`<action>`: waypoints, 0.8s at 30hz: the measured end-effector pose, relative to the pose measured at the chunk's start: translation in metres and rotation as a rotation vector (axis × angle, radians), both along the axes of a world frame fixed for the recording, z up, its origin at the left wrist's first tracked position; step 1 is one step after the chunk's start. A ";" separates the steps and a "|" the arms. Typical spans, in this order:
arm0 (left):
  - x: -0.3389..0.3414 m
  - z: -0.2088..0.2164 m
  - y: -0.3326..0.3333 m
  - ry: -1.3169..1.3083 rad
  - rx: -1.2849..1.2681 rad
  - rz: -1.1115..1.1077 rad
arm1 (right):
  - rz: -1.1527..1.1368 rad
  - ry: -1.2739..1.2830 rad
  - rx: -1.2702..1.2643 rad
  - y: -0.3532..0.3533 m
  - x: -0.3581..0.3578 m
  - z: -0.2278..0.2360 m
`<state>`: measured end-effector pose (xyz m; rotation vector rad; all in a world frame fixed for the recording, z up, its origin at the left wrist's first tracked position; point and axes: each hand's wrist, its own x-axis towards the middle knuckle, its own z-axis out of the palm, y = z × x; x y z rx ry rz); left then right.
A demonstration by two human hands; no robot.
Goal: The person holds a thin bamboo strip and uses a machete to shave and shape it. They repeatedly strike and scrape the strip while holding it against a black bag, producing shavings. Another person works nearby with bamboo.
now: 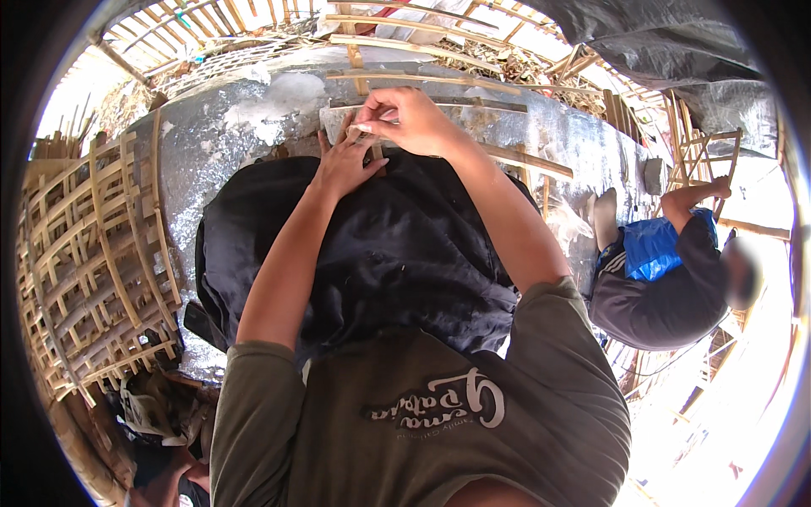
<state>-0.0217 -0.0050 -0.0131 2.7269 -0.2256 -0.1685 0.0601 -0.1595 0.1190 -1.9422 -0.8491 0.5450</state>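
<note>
The right hand (410, 122) has its thumb and forefinger pinched together at the fingertips of the left hand (340, 165); whether anything thin is caught between them I cannot tell. The left hand lies with its fingers spread and its thumb splayed, just below the left part of a bamboo cross strip (456, 103), near a narrow bamboo upright (356, 61). Beyond the hands, more cross strips (414, 52) lie over the upright, spaced apart, so the laying-out looks at least partly done. The wide gaps between them suggest that the lattice is unfinished, though whether each crossing is fastened is too small to tell. Below, a lower bamboo strip (528, 160) slants beside the black cloth (397, 245) over the lap. Under the strips is a grey slab (279, 95). Farther left stands a close-woven bamboo panel (95, 253), which looks much nearer complete; at the right, a co-worker's hand (721, 188) touches a light bamboo frame (735, 156)
</note>
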 end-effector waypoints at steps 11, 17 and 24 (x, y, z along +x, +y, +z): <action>0.000 0.001 -0.003 -0.051 -0.036 0.024 | -0.304 -0.550 -0.369 -0.075 0.012 -0.101; -0.002 0.002 -0.002 -0.064 -0.064 0.025 | -0.228 -0.545 -0.629 -0.065 -0.006 -0.085; -0.007 0.004 -0.005 -0.049 -0.075 0.031 | -0.241 -0.458 -0.544 -0.065 -0.009 -0.099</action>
